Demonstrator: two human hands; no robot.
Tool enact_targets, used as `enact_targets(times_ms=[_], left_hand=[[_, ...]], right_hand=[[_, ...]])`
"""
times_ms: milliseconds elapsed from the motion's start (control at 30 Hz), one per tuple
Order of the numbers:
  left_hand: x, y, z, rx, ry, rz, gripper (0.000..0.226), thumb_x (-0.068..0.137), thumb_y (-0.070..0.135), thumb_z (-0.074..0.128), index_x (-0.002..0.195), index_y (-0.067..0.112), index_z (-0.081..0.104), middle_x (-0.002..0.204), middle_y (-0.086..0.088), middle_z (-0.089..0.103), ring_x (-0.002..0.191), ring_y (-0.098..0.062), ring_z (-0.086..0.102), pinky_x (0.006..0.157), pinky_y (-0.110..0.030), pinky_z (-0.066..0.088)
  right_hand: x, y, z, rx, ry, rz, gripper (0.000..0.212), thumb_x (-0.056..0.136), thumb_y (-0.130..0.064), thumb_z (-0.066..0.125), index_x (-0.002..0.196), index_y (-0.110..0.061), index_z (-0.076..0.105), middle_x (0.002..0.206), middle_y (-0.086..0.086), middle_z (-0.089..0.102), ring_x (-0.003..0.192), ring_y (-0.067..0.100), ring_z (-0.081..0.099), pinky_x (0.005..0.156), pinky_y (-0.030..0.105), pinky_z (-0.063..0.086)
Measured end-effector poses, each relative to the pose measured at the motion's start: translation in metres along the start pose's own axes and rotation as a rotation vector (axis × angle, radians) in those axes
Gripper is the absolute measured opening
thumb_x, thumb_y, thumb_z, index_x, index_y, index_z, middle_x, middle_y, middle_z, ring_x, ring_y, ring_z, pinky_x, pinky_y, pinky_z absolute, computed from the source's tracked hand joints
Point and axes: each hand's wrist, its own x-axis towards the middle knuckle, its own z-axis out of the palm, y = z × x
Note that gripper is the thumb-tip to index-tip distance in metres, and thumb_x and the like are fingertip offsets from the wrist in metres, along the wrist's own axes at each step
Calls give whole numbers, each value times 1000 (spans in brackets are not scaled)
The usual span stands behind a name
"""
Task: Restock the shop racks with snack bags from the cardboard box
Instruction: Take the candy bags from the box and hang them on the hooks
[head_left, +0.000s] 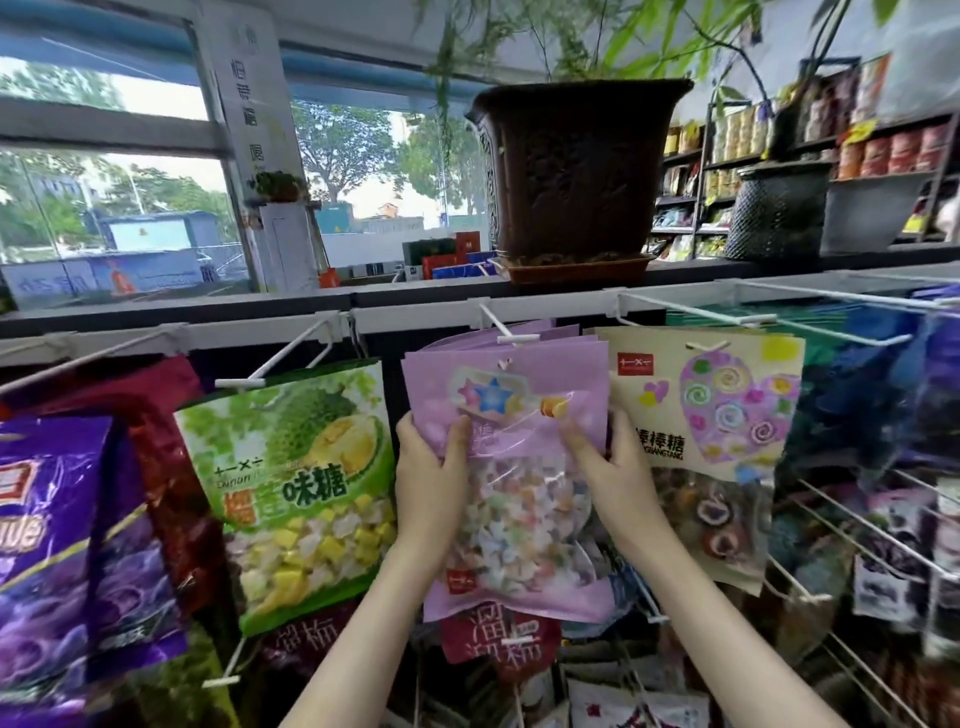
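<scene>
A pink snack bag (511, 499) of coloured star candies is held up in front of the rack, its top hole just under the tip of a white hook (506, 330). My left hand (428, 478) grips the bag's left edge, thumb on the front. My right hand (610, 467) grips its right edge the same way. More pink bags hang on that hook behind it. The cardboard box is out of view.
A green durian candy bag (301, 483) hangs left, purple bags (57, 545) further left, a cream lollipop bag (711, 441) right. Bare white wire hooks (852, 525) stick out at right. A brown plant pot (576, 171) stands on the shelf above.
</scene>
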Motion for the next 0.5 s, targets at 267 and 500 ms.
enact_targets(times_ms=[267,500], left_hand=[[-6,28,-8,449,180,490,71,93,31,54,146,-1,20,149,-19,22,141,-26,16,115,-22,5],[59,83,-30,1111,-281,503,88,85,61,51,150,14,14,156,-4,20,145,-19,11,116,-50,-3]], right_hand=[[5,-20,-4,-392,67,-150,64,86,-28,68,140,-22,35,137,-4,41,127,13,39,107,33,35],[65,-75,-16,-872,-328,-325,80,84,-25,69,149,-18,23,151,-1,26,139,11,20,107,14,11]])
